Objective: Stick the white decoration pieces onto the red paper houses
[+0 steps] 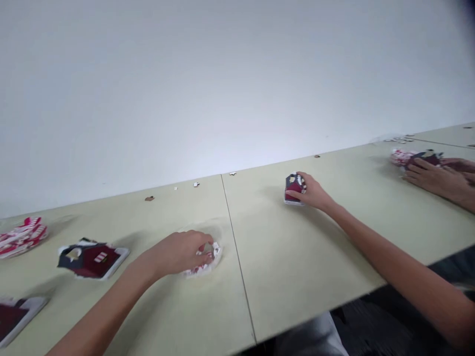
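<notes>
My left hand (180, 252) rests on the table with its fingertips closed over a small heap of red-and-white jigsaw pieces (214, 253). My right hand (312, 192) grips a small bundle of dark red and navy jigsaw pieces (293, 189), which stands on the tabletop at its fingers. To the left of my left hand lies a partly assembled jigsaw picture of a dark red house (91, 259). The part of the bundle behind my right fingers is hidden.
A pale green table (237, 306) runs along a white wall, with a seam across it. Several loose pieces lie along its far edge. A red-and-white pile (22, 237) and a framed puzzle (15, 316) sit far left. A co-worker's hands (438, 178) work on pieces at right.
</notes>
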Action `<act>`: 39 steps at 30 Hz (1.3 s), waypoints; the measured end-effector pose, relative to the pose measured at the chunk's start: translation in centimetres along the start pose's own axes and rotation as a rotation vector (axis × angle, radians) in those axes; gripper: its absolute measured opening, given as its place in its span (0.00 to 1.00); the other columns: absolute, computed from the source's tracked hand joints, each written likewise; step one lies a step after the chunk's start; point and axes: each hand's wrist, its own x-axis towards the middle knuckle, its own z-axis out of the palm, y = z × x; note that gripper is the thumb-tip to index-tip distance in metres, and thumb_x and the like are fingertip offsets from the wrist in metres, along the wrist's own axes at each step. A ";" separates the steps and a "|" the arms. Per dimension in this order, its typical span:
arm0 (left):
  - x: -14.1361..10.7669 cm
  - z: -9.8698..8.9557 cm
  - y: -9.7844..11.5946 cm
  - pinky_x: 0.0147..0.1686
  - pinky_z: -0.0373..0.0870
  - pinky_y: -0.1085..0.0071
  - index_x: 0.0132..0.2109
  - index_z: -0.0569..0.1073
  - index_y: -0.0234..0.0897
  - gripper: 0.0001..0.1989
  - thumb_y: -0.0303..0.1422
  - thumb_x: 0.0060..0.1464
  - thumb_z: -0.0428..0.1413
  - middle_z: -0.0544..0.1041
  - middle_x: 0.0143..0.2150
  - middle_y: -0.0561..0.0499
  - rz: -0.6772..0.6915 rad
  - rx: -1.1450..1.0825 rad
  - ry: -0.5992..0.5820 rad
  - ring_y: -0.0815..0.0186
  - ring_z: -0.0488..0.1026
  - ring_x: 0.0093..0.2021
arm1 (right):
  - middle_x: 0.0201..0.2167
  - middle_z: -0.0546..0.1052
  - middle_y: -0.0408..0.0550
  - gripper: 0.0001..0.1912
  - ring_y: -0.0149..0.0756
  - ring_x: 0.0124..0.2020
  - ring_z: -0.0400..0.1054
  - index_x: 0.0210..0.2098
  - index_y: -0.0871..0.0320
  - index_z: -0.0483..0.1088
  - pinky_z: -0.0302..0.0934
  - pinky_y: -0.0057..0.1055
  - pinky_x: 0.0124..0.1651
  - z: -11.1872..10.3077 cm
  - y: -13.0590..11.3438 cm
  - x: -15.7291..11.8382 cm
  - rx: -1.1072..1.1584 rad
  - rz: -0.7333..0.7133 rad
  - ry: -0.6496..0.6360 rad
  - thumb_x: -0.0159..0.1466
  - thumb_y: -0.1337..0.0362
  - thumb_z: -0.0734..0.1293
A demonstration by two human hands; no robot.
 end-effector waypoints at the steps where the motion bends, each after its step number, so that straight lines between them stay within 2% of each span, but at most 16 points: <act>1: 0.1 0.4 0.5 0.35 0.62 0.67 0.44 0.77 0.45 0.13 0.43 0.57 0.53 0.80 0.43 0.48 -0.006 0.025 0.007 0.59 0.75 0.39 | 0.63 0.67 0.62 0.46 0.56 0.60 0.66 0.67 0.56 0.58 0.65 0.50 0.59 0.1 -1.2 -0.9 0.022 -0.020 -0.021 0.58 0.39 0.71; 6: 0.2 0.8 2.4 0.34 0.62 0.67 0.40 0.78 0.39 0.12 0.34 0.54 0.52 0.80 0.40 0.45 0.007 0.114 0.111 0.60 0.73 0.35 | 0.66 0.63 0.60 0.50 0.56 0.63 0.63 0.71 0.54 0.51 0.58 0.50 0.66 -0.1 -6.5 -5.8 0.083 -0.111 -0.057 0.58 0.40 0.72; 9: -1.1 0.2 3.1 0.35 0.64 0.67 0.38 0.78 0.38 0.11 0.33 0.53 0.51 0.80 0.39 0.44 -0.039 0.168 0.176 0.60 0.73 0.34 | 0.66 0.63 0.61 0.56 0.58 0.65 0.61 0.73 0.55 0.45 0.57 0.52 0.66 -0.1 -8.4 -8.1 0.090 -0.144 -0.076 0.57 0.40 0.72; 11: -1.9 -0.2 3.1 0.36 0.65 0.68 0.40 0.78 0.38 0.12 0.34 0.53 0.51 0.80 0.42 0.44 -0.092 0.172 0.209 0.60 0.74 0.37 | 0.67 0.62 0.63 0.59 0.58 0.66 0.60 0.74 0.57 0.40 0.56 0.52 0.66 0.1 -9.2 -9.1 0.132 -0.149 -0.081 0.57 0.41 0.73; 14: -2.2 -0.6 2.6 0.37 0.66 0.68 0.43 0.78 0.37 0.15 0.34 0.48 0.55 0.80 0.48 0.42 -0.129 0.143 0.141 0.58 0.75 0.41 | 0.69 0.60 0.64 0.59 0.57 0.68 0.57 0.74 0.57 0.39 0.54 0.52 0.67 0.7 -10.2 -10.1 0.186 -0.157 -0.059 0.57 0.42 0.73; 17: -1.9 -0.4 2.3 0.36 0.66 0.68 0.39 0.79 0.38 0.15 0.31 0.42 0.54 0.81 0.44 0.44 -0.123 0.123 0.075 0.59 0.74 0.38 | 0.69 0.60 0.63 0.56 0.57 0.69 0.55 0.74 0.56 0.42 0.53 0.53 0.68 1.2 -11.0 -11.2 0.201 -0.204 -0.017 0.58 0.43 0.73; 22: -1.2 0.5 2.4 0.30 0.61 0.68 0.26 0.70 0.36 0.04 0.31 0.40 0.51 0.76 0.29 0.46 -0.108 0.136 0.112 0.63 0.67 0.28 | 0.68 0.61 0.60 0.55 0.58 0.70 0.54 0.74 0.50 0.41 0.52 0.57 0.69 2.0 -11.8 -12.6 0.266 -0.215 -0.010 0.59 0.45 0.73; 26: -0.4 0.6 1.2 0.28 0.57 0.67 0.23 0.64 0.38 0.04 0.33 0.39 0.52 0.68 0.24 0.50 -0.102 0.109 0.105 0.65 0.61 0.24 | 0.70 0.59 0.56 0.53 0.58 0.70 0.53 0.74 0.45 0.40 0.51 0.59 0.69 2.5 -12.2 -13.0 0.306 -0.221 -0.015 0.60 0.47 0.72; 29: 0.2 0.0 0.7 0.28 0.56 0.67 0.22 0.62 0.38 0.05 0.33 0.38 0.52 0.66 0.23 0.50 -0.081 0.119 0.092 0.65 0.60 0.24 | 0.71 0.57 0.58 0.51 0.56 0.70 0.54 0.74 0.48 0.41 0.51 0.56 0.70 2.0 -12.5 -13.3 0.307 -0.224 -0.052 0.61 0.48 0.72; 32: 0.3 -0.6 1.3 0.29 0.59 0.67 0.24 0.66 0.38 0.04 0.33 0.38 0.52 0.70 0.26 0.48 -0.126 0.129 0.119 0.63 0.65 0.27 | 0.71 0.56 0.61 0.51 0.55 0.70 0.54 0.74 0.53 0.43 0.50 0.53 0.71 1.4 -12.6 -13.7 0.331 -0.229 -0.093 0.61 0.50 0.72; 35: -0.2 -0.8 2.6 0.31 0.61 0.66 0.22 0.64 0.37 0.05 0.34 0.38 0.52 0.69 0.24 0.47 -0.207 0.220 0.051 0.62 0.66 0.27 | 0.70 0.57 0.61 0.51 0.53 0.70 0.53 0.74 0.53 0.43 0.49 0.52 0.71 1.0 -12.5 -14.2 0.365 -0.234 -0.099 0.61 0.50 0.73; 37: -0.5 -0.7 3.4 0.31 0.61 0.65 0.21 0.63 0.37 0.06 0.33 0.39 0.53 0.68 0.23 0.48 -0.201 0.232 -0.005 0.63 0.63 0.26 | 0.70 0.57 0.60 0.51 0.53 0.70 0.54 0.74 0.51 0.43 0.50 0.52 0.71 1.0 -12.4 -14.4 0.387 -0.238 -0.094 0.61 0.49 0.72; 39: -0.7 -0.7 4.1 0.31 0.61 0.65 0.21 0.63 0.37 0.05 0.32 0.39 0.53 0.66 0.22 0.49 -0.170 0.205 -0.011 0.64 0.62 0.25 | 0.70 0.57 0.59 0.50 0.53 0.70 0.55 0.74 0.50 0.43 0.52 0.51 0.70 1.0 -12.4 -14.6 0.394 -0.239 -0.092 0.62 0.49 0.72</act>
